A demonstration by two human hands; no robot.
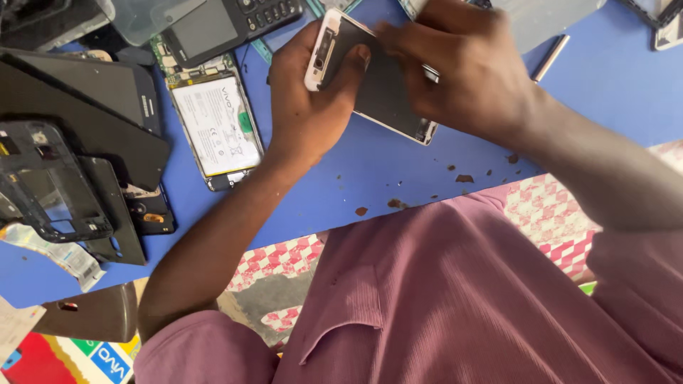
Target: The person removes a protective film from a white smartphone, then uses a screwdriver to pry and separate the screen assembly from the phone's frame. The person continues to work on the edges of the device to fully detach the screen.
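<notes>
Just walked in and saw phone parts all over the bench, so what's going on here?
A person in a maroon shirt holds a white-edged smartphone over a blue table. The left hand grips its top end, thumb on the dark face, while the right hand works at its upper edge. Whether that hand holds a tool is hidden. To the left lie an opened phone with its battery showing, a keypad phone and several dark phone frames.

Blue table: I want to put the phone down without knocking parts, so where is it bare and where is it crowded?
Bare blue table lies below the white-edged phone held by the left hand and right hand, toward the near edge, and at far right. The left side is crowded: opened phone with white battery, black panels, black frame.
</notes>
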